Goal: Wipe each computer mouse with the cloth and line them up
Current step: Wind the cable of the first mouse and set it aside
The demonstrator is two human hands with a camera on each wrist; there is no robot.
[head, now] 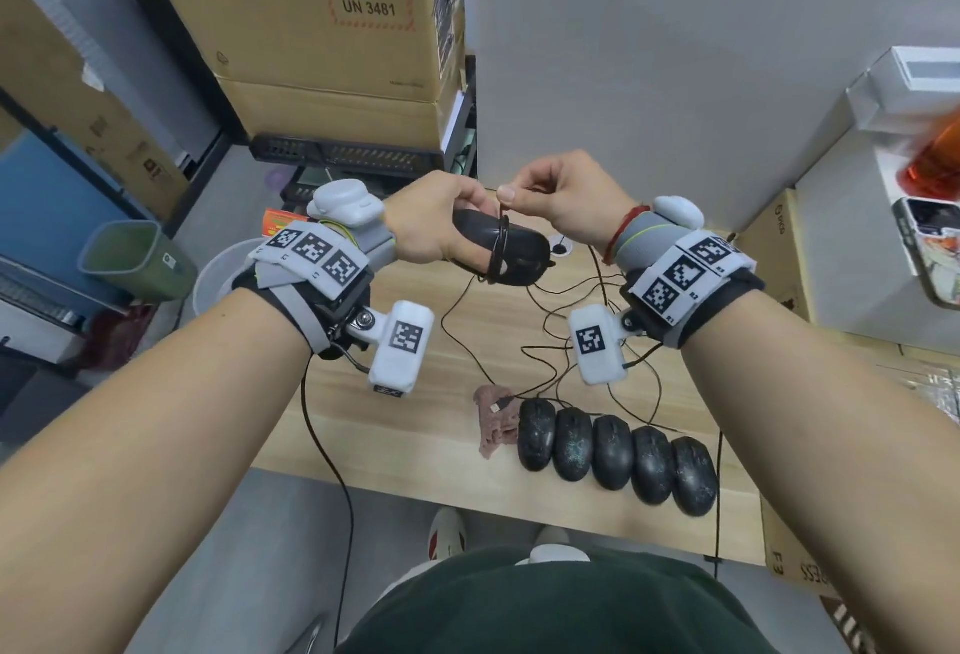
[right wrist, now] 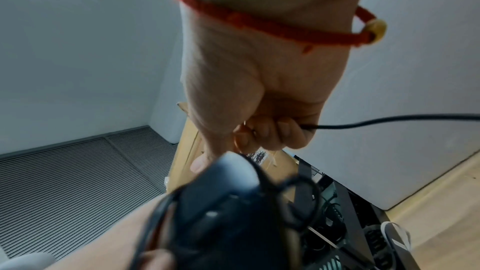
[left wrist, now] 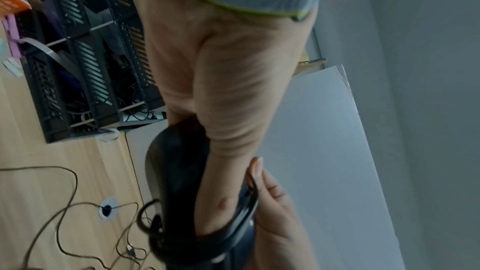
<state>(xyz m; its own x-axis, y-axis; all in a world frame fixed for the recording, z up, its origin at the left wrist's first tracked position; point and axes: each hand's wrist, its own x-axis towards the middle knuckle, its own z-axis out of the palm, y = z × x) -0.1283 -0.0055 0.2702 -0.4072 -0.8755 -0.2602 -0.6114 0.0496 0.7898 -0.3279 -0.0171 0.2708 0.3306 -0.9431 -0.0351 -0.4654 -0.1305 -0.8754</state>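
Mouse is held up above the row of five mice, left hand gripping its hard, probably light shell; right hand pinches the floppy cord, apparently wrapped around it. Hold the sides.

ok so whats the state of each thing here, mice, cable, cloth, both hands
held mouse: lifted off the desk, cable looped round its body
cable: wrapped on the held mouse, one strand pinched above it
left hand: grips the held mouse
right hand: pinches the cable
five mice: lying side by side in a row on the desk
cloth: crumpled on the desk beside the row
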